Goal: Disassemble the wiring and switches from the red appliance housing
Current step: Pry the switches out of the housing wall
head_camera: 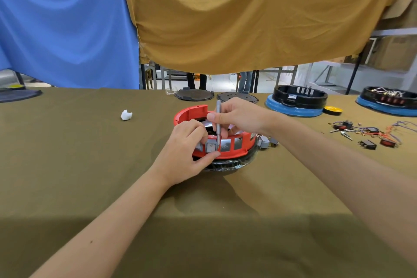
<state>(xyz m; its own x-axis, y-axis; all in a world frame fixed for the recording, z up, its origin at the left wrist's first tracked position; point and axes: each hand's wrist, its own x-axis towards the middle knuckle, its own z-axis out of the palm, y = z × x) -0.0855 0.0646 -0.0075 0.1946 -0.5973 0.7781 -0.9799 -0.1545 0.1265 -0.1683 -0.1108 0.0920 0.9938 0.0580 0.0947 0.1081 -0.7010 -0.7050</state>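
Sitting mid-worktop (90, 165) on an olive cloth, the red housing (191, 113) rests on a black ribbed base (228, 165), with a shiny metal part inside it. Its near wall has a row of rectangular slots. A grey switch (211, 147) sits in one of these slots, at the near left of the wall.

The left hand (187, 156) grasps this switch: the thumb lies under it against the red rim, and the curled fingers come over the wall from above. The right hand (237, 117) has its grip clenched round a thin grey tool (218, 119), held upright, pinched between thumb and fingers. The tool's lower end comes down just beside the switch's right edge; whether it touches cannot be told.

Just right of the housing lie small grey parts (265, 141). Farther right is a scatter of loose wires and switches (370, 134). Behind these stand two black housings on blue bases (295, 101), (388, 100), with a yellow disc (332, 110) between them. Two dark round lids (194, 95), (237, 97) lie behind the red housing. A crumpled white scrap (126, 115) lies well to the left. Blue (67, 29) and mustard (248, 22) cloths hang behind the worktop.
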